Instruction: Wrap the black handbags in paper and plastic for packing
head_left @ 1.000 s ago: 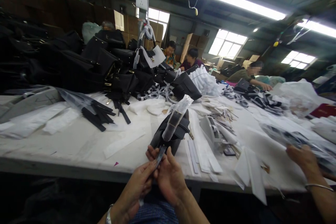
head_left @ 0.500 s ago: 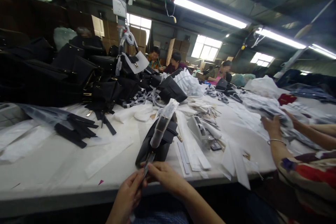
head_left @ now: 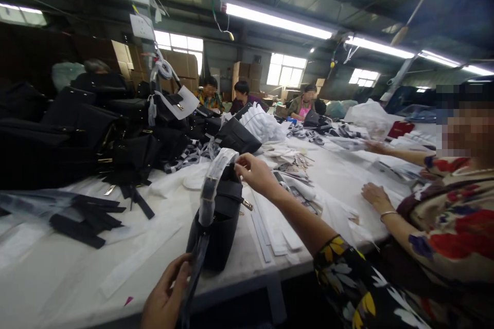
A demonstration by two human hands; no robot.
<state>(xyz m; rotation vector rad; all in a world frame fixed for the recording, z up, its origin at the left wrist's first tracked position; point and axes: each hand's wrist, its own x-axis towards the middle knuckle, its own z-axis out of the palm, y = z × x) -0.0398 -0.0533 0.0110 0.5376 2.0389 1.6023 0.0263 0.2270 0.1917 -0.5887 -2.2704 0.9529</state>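
A black handbag (head_left: 222, 236) stands on the table in front of me, with a gold clasp on its right side. Its handle (head_left: 210, 190), covered in clear plastic wrap, arches over the top. From the near end a dark strap (head_left: 196, 267) hangs down past the table edge. My left hand (head_left: 168, 290) is curled at this strap, thumb and fingers closed against its left edge. My right hand (head_left: 257, 175) reaches to the far end of the bag, its fingertips pinched at the handle's far end; the exact grip is partly hidden.
Black bags (head_left: 69, 128) are heaped at the left, with black strips (head_left: 87, 221) in front. White paper strips (head_left: 270, 226) lie right of the bag. A co-worker in a flowered top (head_left: 455, 216) works at the right side, hands over the table. More people sit across it.
My right hand has left the near strap and moved forward to the bag's far end. My left hand has moved lower and left along the strap. The view has turned right.
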